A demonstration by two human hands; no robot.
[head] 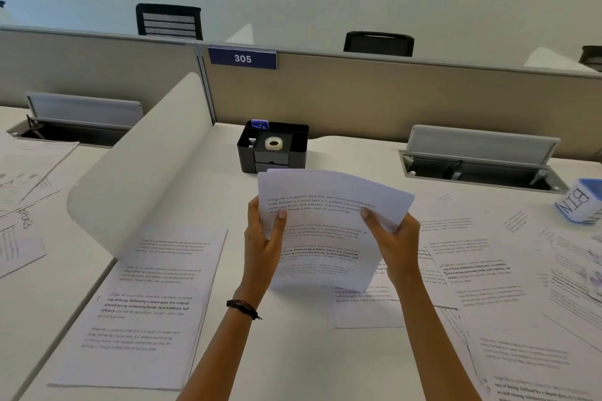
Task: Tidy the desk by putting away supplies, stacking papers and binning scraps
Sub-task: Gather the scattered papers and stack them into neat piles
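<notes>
Your left grip (265, 247) and right grip (397, 244) are both clamped on one sheaf of papers (325, 238), thumbs on the printed face and fingers curled behind, one grip at each side edge. You hold it lifted off the desk (293, 352), its top edge tilted away from you. A dark cord bracelet (243, 308) circles your left wrist. Nearest you, a printed sheet (143, 303) lies flat on the desk to your left, and a spread of loose sheets (508, 290) overlaps across the desk to your right, some of it reaching under the sheaf. Further right stands a small blue-and-white box (581, 202) lettered BIN, the letters reading sideways from where you stand. Just beyond the sheaf's top edge sits a black organiser (294, 146) with a tape roll (273, 143) in a top compartment and a blue item (259, 124) at its back left corner. A curved white divider (143, 166) rises on your left. Behind everything runs a beige partition (358, 98) carrying a blue plate (242, 58) marked 305, with two black chair backs (169, 21) showing above it.
</notes>
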